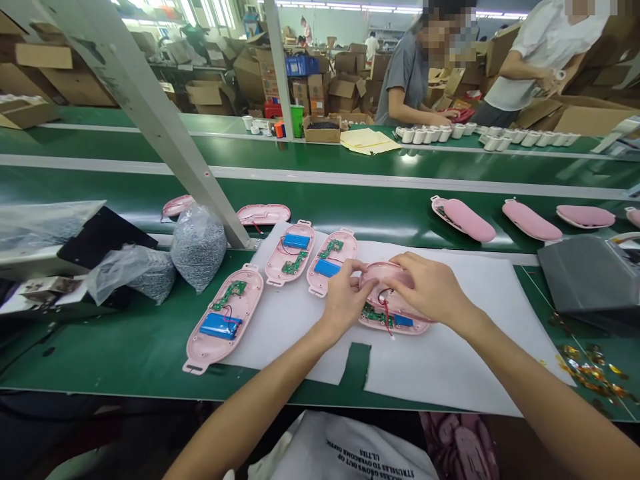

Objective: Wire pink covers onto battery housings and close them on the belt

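Both hands grip a pink plastic shell half (393,303), my left hand (347,297) at its left end and my right hand (430,287) at its right. Red and black wires with a small white plug hang from this shell. Partly hidden beneath it lies another pink shell (413,329) holding a green circuit board and a blue battery. To the left are three more open pink shells, one at the front left (193,350), one behind it (275,270) and one beside my left hand (314,283); each carries a blue battery and a green board.
White sheets (475,367) cover the middle of the green bench. Bags of small metal parts (199,250) sit left, near a slanting post (145,107). A grey box (585,283) and amber scraps (595,370) are right. Pink cases (533,220) lie on the belt; two people work beyond.
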Motion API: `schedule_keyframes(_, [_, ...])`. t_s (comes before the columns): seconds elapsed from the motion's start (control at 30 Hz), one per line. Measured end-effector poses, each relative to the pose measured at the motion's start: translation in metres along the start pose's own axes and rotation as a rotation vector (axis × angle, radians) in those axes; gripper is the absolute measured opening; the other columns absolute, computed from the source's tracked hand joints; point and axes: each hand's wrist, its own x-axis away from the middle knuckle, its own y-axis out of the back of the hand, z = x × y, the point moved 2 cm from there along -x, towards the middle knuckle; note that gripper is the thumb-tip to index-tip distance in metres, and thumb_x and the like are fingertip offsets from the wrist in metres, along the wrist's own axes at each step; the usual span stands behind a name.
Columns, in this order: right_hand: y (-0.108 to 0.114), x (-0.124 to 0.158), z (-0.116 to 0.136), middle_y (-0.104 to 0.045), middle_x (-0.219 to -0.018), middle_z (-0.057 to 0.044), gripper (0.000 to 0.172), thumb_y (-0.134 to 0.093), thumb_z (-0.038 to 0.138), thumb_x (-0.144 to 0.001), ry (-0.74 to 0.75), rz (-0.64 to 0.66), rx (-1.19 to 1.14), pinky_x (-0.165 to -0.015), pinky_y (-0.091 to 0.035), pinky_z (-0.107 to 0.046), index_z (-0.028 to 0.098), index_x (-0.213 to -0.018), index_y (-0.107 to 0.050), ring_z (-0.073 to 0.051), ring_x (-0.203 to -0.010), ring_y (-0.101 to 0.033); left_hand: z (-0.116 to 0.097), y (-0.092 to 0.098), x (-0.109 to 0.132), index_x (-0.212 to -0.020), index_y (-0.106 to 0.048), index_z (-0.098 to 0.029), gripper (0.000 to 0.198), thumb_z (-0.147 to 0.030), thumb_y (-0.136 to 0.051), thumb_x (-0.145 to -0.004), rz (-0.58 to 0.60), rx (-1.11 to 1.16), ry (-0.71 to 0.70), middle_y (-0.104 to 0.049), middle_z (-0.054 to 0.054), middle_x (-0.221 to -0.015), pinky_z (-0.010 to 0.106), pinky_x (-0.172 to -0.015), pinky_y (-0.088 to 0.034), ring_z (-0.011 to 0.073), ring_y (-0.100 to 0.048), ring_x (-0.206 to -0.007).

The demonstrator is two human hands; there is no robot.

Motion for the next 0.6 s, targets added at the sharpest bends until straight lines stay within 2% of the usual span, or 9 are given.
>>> schedule_keyframes(0.07, [-0.005,-0.005,0.001,-0.066,-0.089,-0.004,0.029,-0.054,0.048,-0.089,-0.002,0.016,0.034,-0.06,-0.031,-0.028,0.02,-0.087,-0.061,-0.018,-0.075,-0.057,0.0,0.0,0.0,-0.097,-0.05,-0.019,0.029,-0.036,-0.067,-0.082,0.0,0.005,0.016,-0.055,-0.003,-0.077,0.018,-0.046,-0.035,0.0058,-0.049,-0.052])
schedule_keyframes(0.17, [-0.009,-0.01,0.002,-0.064,-0.076,-0.001,0.025,-0.055,0.042,-0.087,-0.03,0.049,0.004,-0.058,-0.028,-0.027,0.02,-0.076,-0.058,-0.016,-0.067,-0.053,-0.001,0.001,0.001,-0.097,-0.05,-0.019,0.029,-0.036,-0.067,-0.082,0.004,-0.007,0.034,-0.058,-0.001,-0.081,0.018,-0.045,-0.034,0.0049,-0.049,-0.051])
schedule_keyframes(0.23, [-0.009,-0.011,0.001,-0.062,-0.071,-0.001,0.024,-0.054,0.04,-0.085,-0.044,0.043,0.015,-0.057,-0.026,-0.027,0.019,-0.072,-0.056,-0.015,-0.063,-0.05,-0.001,0.002,0.0,-0.105,-0.05,-0.019,0.032,-0.034,-0.067,-0.082,0.015,-0.002,0.056,-0.062,0.001,-0.088,0.017,-0.047,-0.038,0.0055,-0.054,-0.053])
schedule_keyframes(0.33, [-0.009,-0.011,0.0,-0.058,-0.064,-0.003,0.03,-0.054,0.04,-0.083,-0.066,-0.047,0.118,-0.055,-0.022,-0.028,0.018,-0.065,-0.049,-0.015,-0.059,-0.048,0.002,0.002,-0.003,-0.118,-0.051,-0.019,0.04,-0.031,-0.066,-0.083,0.117,0.044,0.096,-0.066,0.006,-0.102,0.021,-0.06,-0.05,0.011,-0.064,-0.068])
schedule_keyframes(0.47, [-0.009,-0.011,0.0,-0.06,-0.065,-0.003,0.027,-0.055,0.04,-0.082,-0.052,-0.111,0.166,-0.056,-0.022,-0.029,0.018,-0.067,-0.053,-0.016,-0.061,-0.05,0.005,0.002,-0.005,-0.12,-0.057,-0.015,0.042,-0.028,-0.067,-0.081,0.242,0.179,0.181,-0.069,0.009,-0.098,0.026,-0.072,-0.054,0.0159,-0.067,-0.081])
schedule_keyframes(0.6, [-0.007,-0.012,-0.003,-0.064,-0.072,-0.002,0.02,-0.058,0.038,-0.079,-0.047,-0.029,0.086,-0.057,-0.026,-0.029,0.019,-0.075,-0.062,-0.017,-0.065,-0.053,0.008,0.002,-0.006,-0.11,-0.06,-0.012,0.034,-0.028,-0.066,-0.081,0.252,0.215,0.225,-0.068,0.008,-0.09,0.026,-0.07,-0.052,0.0162,-0.066,-0.078])
